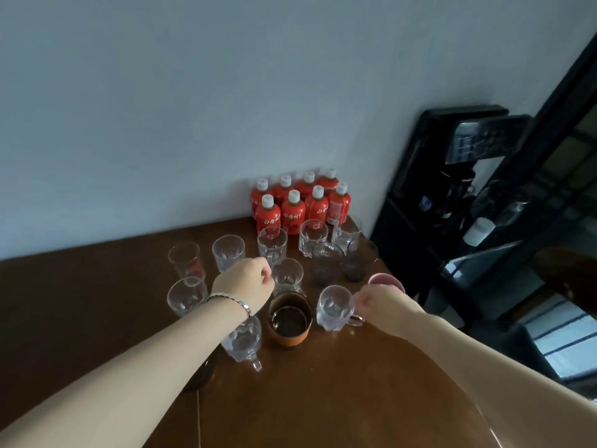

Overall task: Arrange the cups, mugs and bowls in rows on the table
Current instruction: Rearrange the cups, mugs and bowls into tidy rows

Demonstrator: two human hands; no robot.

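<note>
Several clear glasses stand on the brown table [323, 402], among them a back row [272, 245] and two at the left [187, 295]. Two smoky dark glasses [326, 265] stand at the right. A brown cup with an orange sleeve [289, 323] is in the middle. My right hand [384, 303] grips a clear handled mug [332, 307] by its handle side, and a pink cup [386, 281] shows behind the hand. My left hand [247, 281] is curled into a fist beside a clear glass [287, 276], with nothing visible in it. Another clear mug [242, 342] sits under my left wrist.
Several red bottles with white caps [300, 205] stand against the wall at the table's far corner. A black water dispenser [452, 189] stands just past the right edge. A dark round object [203, 373] is partly hidden under my left forearm.
</note>
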